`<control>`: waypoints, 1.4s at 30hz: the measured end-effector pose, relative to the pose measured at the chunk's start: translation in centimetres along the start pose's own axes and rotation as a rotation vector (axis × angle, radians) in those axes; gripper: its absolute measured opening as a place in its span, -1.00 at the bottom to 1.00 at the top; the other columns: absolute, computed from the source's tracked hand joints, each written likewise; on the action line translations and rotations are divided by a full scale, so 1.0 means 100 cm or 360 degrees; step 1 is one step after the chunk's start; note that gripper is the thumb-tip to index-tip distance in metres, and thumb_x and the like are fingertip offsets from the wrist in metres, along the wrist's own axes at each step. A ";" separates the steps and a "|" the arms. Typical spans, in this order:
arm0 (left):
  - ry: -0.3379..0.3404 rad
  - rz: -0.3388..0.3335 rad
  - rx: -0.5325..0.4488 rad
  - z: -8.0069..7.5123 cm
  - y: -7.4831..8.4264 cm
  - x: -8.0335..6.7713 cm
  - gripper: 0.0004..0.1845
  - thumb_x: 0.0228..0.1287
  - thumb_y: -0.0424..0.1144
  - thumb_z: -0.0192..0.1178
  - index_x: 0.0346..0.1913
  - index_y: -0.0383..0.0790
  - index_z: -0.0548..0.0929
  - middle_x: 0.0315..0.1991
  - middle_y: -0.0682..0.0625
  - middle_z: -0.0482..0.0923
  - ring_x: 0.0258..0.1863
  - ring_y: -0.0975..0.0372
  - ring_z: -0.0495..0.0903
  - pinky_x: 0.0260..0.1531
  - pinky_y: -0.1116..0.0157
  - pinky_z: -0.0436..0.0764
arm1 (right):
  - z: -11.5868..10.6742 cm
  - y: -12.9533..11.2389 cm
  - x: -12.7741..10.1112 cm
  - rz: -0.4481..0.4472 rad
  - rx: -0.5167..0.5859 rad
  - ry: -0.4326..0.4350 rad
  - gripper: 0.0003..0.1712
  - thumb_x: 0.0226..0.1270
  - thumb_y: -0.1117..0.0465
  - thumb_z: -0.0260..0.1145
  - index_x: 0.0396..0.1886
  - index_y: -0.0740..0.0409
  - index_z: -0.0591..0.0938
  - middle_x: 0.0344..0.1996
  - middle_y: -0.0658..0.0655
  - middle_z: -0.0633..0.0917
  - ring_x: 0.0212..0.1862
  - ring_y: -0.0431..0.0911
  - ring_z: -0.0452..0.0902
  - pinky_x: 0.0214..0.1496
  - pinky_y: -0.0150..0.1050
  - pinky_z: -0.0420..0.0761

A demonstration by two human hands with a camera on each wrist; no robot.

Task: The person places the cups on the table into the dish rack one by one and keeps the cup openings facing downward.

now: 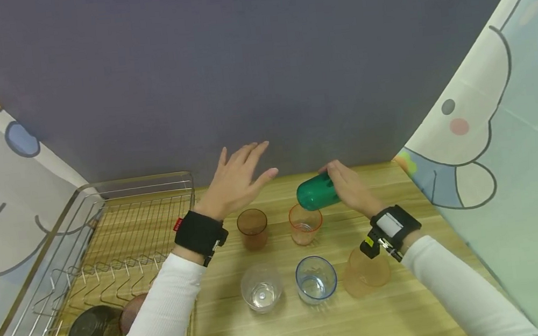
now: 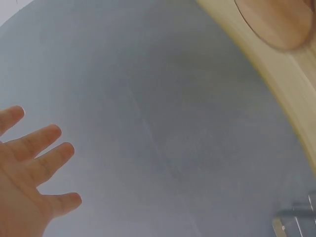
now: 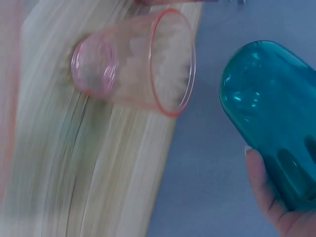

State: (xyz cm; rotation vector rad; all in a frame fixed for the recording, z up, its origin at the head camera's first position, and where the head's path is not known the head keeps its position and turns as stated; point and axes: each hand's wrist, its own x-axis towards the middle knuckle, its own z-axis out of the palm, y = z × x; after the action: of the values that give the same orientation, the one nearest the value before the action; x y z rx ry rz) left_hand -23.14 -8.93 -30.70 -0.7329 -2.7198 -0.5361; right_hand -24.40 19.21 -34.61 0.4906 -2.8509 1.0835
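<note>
My right hand [image 1: 348,184] grips a green plastic cup [image 1: 317,192], tipped on its side above the table; the right wrist view shows the same green cup [image 3: 274,123] with my thumb against it. Just below it stands an orange-rimmed pink cup [image 1: 305,223], blurred in the right wrist view [image 3: 133,69]. My left hand [image 1: 236,179] hovers with fingers spread and straight, holding nothing, above a brown cup [image 1: 252,228]. In the left wrist view the left hand [image 2: 29,168] shows spread against the grey wall.
A clear cup [image 1: 261,287], a blue-tinted cup [image 1: 316,278] and a pale orange cup [image 1: 365,272] stand in the front row. A wire dish rack [image 1: 87,250] at the left holds a dark bowl [image 1: 90,329] and a brown bowl [image 1: 132,312]. Curtains hang on both sides.
</note>
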 end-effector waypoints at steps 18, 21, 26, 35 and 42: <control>-0.0196 0.0139 0.0033 0.055 0.053 0.018 -0.19 0.28 0.39 -0.38 0.46 0.00 -0.03 0.41 -0.03 0.13 0.41 0.07 0.13 0.38 -0.18 -0.11 | 0.016 -0.022 -0.004 0.0140 0.0270 -0.0057 -0.28 0.44 -0.20 -0.59 0.21 0.05 0.33 0.07 0.15 0.41 0.00 0.06 0.37 -0.07 -0.16 0.43; -0.0202 0.0154 0.0040 0.067 0.054 0.015 -0.20 0.29 0.38 -0.40 0.45 -0.03 0.00 0.40 -0.04 0.16 0.39 0.06 0.17 0.37 -0.17 -0.02 | 0.019 -0.027 -0.006 0.0200 0.0424 -0.0093 -0.30 0.44 -0.18 -0.59 0.22 0.06 0.30 0.04 0.18 0.40 -0.05 0.04 0.36 -0.14 -0.21 0.44; -0.0152 0.0177 0.0023 0.076 0.057 0.013 -0.22 0.29 0.37 -0.36 0.42 -0.05 0.06 0.30 -0.08 0.29 0.24 0.02 0.35 0.23 -0.04 0.35 | 0.021 -0.031 -0.010 0.0303 0.0641 -0.0100 -0.32 0.45 -0.17 -0.59 0.21 0.08 0.27 0.01 0.22 0.37 -0.08 0.05 0.33 -0.14 -0.17 0.45; -0.0200 0.0111 -0.0036 0.070 0.061 0.012 -0.21 0.27 0.39 -0.36 0.41 -0.04 0.08 0.22 -0.08 0.32 0.09 0.07 0.41 -0.09 0.13 0.58 | 0.021 -0.034 -0.011 0.0313 0.0676 -0.0093 -0.21 0.37 -0.37 -0.47 0.24 0.09 0.24 0.20 0.19 0.25 0.05 0.05 0.26 -0.03 -0.19 0.37; -0.0188 0.0085 -0.0263 0.068 0.054 0.006 -0.22 0.29 0.36 -0.32 0.41 -0.07 0.11 0.29 -0.05 0.27 0.21 0.11 0.32 0.16 0.14 0.42 | 0.027 -0.041 -0.011 0.0363 0.0710 -0.0077 -0.34 0.44 -0.16 -0.46 0.30 0.09 0.25 0.40 0.10 0.10 0.36 0.03 0.06 0.34 -0.01 0.21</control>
State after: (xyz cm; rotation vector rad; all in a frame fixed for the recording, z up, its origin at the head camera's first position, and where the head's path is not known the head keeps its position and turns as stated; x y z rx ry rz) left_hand -21.91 -1.52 -35.03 -0.9030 -2.7784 -0.7337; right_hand -21.89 14.85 -34.19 0.2104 -2.7483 1.7859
